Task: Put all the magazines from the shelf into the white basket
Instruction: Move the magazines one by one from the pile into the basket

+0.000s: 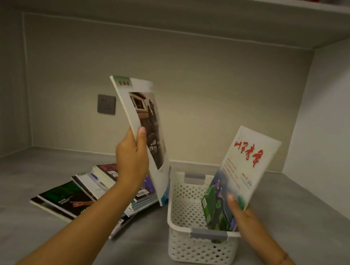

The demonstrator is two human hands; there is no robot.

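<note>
Left hand [131, 158] clamped on the lower edge of a thin, glossy magazine [143, 127], thumb across the cover; held up and tilted over the gap between pile and basket. Cover pale, small green tab at top corner, brown photo of a timber structure.

Right hand [240, 214] gripping a second magazine [245, 165] by its bottom corner, thumb on front. White cover, red brush lettering, green and blue picture low down. Lower end dipped inside the basket [184, 202], upper part leaning out to the right.

Basket: one, white plastic, rectangular, walls pierced with round holes, grey strips at both handle cut-outs. Standing on the shelf [29, 235] just right of the pile. A green-printed item inside against the right wall, partly hidden behind the held magazine.

Pile of magazines [81, 191]: loose, fanned, flat on the shelf left of the basket, partly under the left forearm. At least five visible; exact count unclear. Dark cover with green print nearest, black and red one at back.

Shelf surface grey, matte, faintly mottled. Back wall plain beige, one grey square socket [106, 104].
</note>
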